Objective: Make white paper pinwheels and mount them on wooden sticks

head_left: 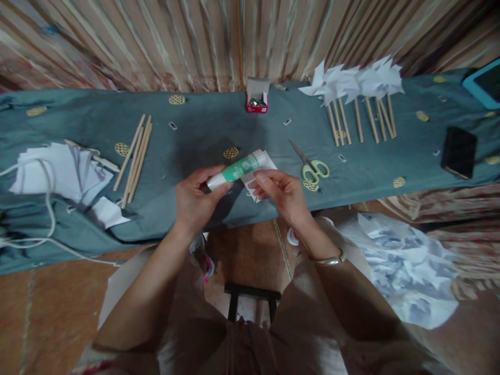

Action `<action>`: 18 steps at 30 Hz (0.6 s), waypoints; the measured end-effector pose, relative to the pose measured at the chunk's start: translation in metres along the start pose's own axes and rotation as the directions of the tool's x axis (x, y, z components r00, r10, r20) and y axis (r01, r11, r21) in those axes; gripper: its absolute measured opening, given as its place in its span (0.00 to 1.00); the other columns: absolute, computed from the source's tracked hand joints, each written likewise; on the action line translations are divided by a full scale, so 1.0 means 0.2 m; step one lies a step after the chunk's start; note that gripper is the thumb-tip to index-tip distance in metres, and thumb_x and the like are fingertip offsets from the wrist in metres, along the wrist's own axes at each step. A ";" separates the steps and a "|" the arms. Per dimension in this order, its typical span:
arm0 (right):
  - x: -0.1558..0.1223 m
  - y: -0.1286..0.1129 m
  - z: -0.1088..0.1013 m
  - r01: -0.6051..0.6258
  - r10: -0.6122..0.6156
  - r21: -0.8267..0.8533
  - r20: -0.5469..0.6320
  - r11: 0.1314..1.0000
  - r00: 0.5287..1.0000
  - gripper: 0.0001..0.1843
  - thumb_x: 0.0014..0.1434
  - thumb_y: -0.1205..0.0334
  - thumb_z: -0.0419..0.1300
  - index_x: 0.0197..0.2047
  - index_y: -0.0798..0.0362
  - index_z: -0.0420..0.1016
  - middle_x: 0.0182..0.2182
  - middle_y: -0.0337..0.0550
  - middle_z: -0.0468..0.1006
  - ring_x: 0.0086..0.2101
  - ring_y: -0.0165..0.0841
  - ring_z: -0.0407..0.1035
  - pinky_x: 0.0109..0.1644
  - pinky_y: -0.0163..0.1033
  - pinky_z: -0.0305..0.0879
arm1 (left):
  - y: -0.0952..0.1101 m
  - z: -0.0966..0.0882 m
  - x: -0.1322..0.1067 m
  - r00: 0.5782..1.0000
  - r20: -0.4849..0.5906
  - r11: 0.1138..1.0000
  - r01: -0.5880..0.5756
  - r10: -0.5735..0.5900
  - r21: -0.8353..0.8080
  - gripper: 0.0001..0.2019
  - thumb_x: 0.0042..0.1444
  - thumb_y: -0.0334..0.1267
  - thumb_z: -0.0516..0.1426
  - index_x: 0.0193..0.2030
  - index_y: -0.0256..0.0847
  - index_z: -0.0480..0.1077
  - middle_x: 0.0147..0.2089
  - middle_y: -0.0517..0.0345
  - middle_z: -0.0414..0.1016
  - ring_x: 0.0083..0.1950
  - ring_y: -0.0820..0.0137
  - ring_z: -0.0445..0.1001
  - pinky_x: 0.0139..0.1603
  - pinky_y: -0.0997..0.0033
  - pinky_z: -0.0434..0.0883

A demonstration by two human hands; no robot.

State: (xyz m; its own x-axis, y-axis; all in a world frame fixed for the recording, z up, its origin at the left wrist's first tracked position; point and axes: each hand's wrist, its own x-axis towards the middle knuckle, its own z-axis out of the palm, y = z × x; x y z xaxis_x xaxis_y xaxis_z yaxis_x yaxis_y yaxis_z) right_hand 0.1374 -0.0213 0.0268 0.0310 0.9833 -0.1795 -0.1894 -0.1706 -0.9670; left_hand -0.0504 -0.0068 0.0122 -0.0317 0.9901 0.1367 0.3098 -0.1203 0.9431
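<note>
A white and green squeeze tube (240, 167) lies slantwise in my left hand (195, 200), gripped at its lower-left end between thumb and fingers. Close to the tube's right side is my right hand (285, 195), its thumb and fingers pinched together; what they hold, if anything, is hidden. A white piece of paper (269, 160) shows behind the tube and under the right fingertips; I cannot tell whether it is held or lying on the cloth. Just right of that hand, scissors (312, 169) with pale green handles rest on the table.
Paper pinwheels (355, 80) on sticks lie at back right, near a dark phone (460, 152) and a blue-edged tablet (486, 83). A red box (257, 108) holds small metal pieces. Leftward are wooden sticks (136, 161), paper sheets (58, 172) and a white cable (50, 208). Paper scraps (410, 276) sit lower right.
</note>
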 end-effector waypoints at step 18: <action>-0.09 0.08 -0.30 0.506 -0.422 -0.821 0.374 0.263 0.826 0.16 0.64 0.61 0.58 0.55 0.52 0.74 0.57 0.53 0.76 0.56 0.46 0.69 0.62 0.57 0.66 | -0.07 0.08 -0.05 0.752 0.424 0.687 -0.647 0.504 0.331 0.23 0.56 0.44 0.64 0.58 0.43 0.69 0.59 0.46 0.75 0.62 0.53 0.70 0.60 0.48 0.70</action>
State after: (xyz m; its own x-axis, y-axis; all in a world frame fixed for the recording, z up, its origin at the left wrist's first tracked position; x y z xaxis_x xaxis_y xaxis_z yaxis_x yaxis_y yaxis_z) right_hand 0.1929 -0.0453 0.0029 -0.2613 0.9079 0.3278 0.7719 0.4005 -0.4938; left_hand -0.0383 -0.0131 -0.0068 0.5356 0.7148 0.4497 0.5482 -0.6993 0.4587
